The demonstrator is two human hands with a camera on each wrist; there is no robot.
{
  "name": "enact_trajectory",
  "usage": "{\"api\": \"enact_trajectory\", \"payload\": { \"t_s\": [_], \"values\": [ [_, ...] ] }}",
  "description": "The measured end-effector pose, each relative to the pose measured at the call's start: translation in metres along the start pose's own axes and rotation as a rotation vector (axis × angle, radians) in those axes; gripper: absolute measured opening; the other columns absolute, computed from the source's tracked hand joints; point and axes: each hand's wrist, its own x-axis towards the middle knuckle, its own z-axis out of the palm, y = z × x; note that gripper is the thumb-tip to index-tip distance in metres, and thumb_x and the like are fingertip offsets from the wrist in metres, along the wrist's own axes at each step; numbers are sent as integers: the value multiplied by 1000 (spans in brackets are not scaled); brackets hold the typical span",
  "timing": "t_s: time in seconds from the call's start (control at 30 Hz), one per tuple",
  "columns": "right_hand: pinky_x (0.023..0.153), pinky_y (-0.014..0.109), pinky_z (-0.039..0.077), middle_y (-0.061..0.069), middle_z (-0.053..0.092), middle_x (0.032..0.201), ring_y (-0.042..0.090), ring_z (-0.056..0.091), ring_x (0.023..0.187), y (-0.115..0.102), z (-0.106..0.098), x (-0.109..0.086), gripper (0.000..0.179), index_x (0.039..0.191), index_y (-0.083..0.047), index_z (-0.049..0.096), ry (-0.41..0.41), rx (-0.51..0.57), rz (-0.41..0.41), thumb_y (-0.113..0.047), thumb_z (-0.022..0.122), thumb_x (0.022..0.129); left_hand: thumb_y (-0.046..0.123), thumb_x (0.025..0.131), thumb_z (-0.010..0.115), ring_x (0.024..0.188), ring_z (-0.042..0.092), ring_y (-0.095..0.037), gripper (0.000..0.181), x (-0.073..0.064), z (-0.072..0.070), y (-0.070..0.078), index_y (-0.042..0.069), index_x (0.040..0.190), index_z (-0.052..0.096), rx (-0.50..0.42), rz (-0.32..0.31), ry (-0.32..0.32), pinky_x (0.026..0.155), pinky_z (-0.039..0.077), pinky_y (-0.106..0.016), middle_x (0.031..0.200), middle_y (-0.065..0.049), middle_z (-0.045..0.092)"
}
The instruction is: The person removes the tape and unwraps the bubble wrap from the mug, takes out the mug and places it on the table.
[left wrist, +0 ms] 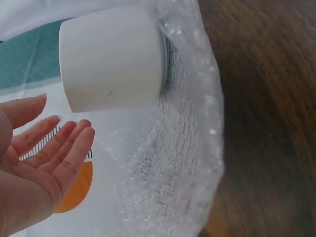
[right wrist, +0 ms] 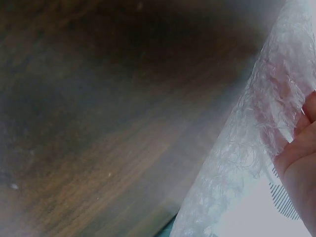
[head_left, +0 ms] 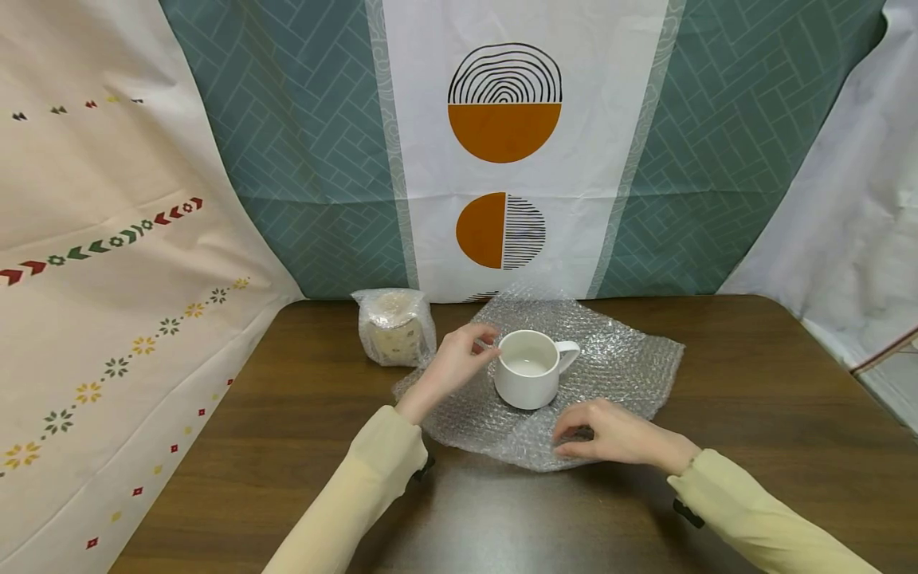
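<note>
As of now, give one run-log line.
white mug: upright on bubble wrap; left hand: beside mug; right hand: at wrap's near edge; bubble-wrapped item: far left

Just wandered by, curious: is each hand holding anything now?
Left hand: open, beside the white mug, holding nothing.
Right hand: at the bubble wrap; grip cannot be told.

Mug [left wrist: 113, 59]: handle hidden behind its body in left wrist view; right hand [right wrist: 302, 154]: cut off by right wrist view's edge, grip on wrap [right wrist: 237, 148] not determinable; bundle [head_left: 393, 331]: contents indistinct; desk [right wrist: 98, 123]: blurred in right wrist view
</note>
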Motion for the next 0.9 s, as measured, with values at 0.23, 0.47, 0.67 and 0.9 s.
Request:
{"api": "enact_trajectory", "payload": {
  "t_s": [0.23, 0.47, 0.67, 0.9],
  "values": [
    [69, 28, 47, -12, 60, 88, 6, 57, 79, 2, 0, -1, 15, 92, -17, 68, 0, 15, 16, -30, 65, 85, 13, 84, 66, 87, 58, -24, 36, -5, 1, 1, 1, 117, 56, -30, 4, 6, 66, 48, -28, 106, -13, 57],
    [70, 28, 47, -12, 61, 88, 6, 57, 79, 2, 0, -2, 14, 92, -17, 68, 2, 30, 27, -29, 65, 85, 16, 79, 72, 90, 57, -25, 49, -13, 8, 0, -1, 120, 52, -63, 14, 31, 69, 47, -30, 107, -13, 55],
    [69, 27, 47, -11, 61, 88, 6, 57, 79, 3, 0, -2, 14, 92, -17, 68, 14, 31, 18, -28, 65, 85, 24, 77, 74, 93, 55, -24, 58, -15, 13, -1, -1, 123, 48, -71, 15, 20, 72, 46, -31, 109, -13, 54],
    [68, 28, 47, -12, 61, 88, 6, 56, 78, 4, 1, -2, 13, 91, -18, 68, 16, 24, 28, -29, 66, 83, 30, 69, 80, 95, 52, -28, 75, -14, 18, -3, 0, 127, 44, -41, -5, 41, 72, 44, -32, 111, -12, 51]
  ]
}}
